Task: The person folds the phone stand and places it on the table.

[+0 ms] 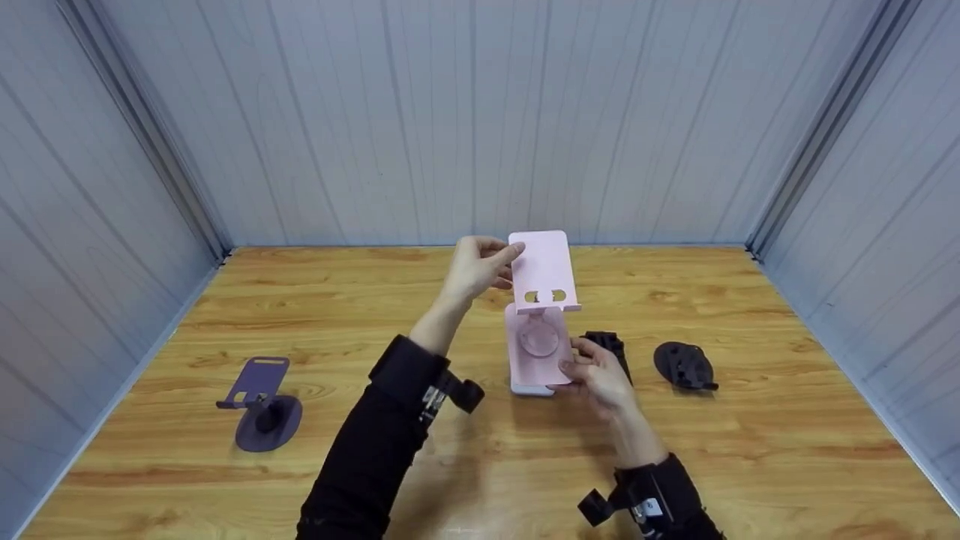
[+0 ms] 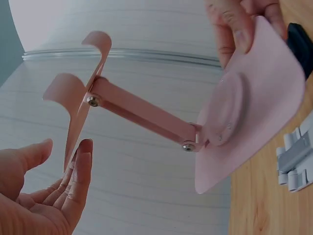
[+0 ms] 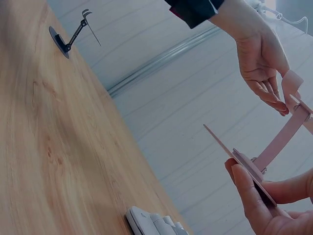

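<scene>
A pink phone stand (image 1: 541,264), unfolded, is raised over the table between both hands. My left hand (image 1: 480,266) holds the upper plate by its left side, thumb in front and fingers behind. The left wrist view shows the stand's hinged arm (image 2: 142,110) joining the hooked plate (image 2: 73,112) to the round pivot on the base (image 2: 264,93). My right hand (image 1: 600,379) pinches the base's lower right edge, thumb on one face and fingers on the other. In the right wrist view, that base (image 3: 222,144) shows edge-on in the right hand's grip.
On the wooden table (image 1: 360,300), a dark purple stand (image 1: 268,412) stands unfolded at left. A black folded stand (image 1: 684,366) lies at right. Another black item (image 1: 609,346) sits partly hidden behind the right hand. A white folded stand (image 3: 146,223) lies below the pink one. Panel walls surround the table.
</scene>
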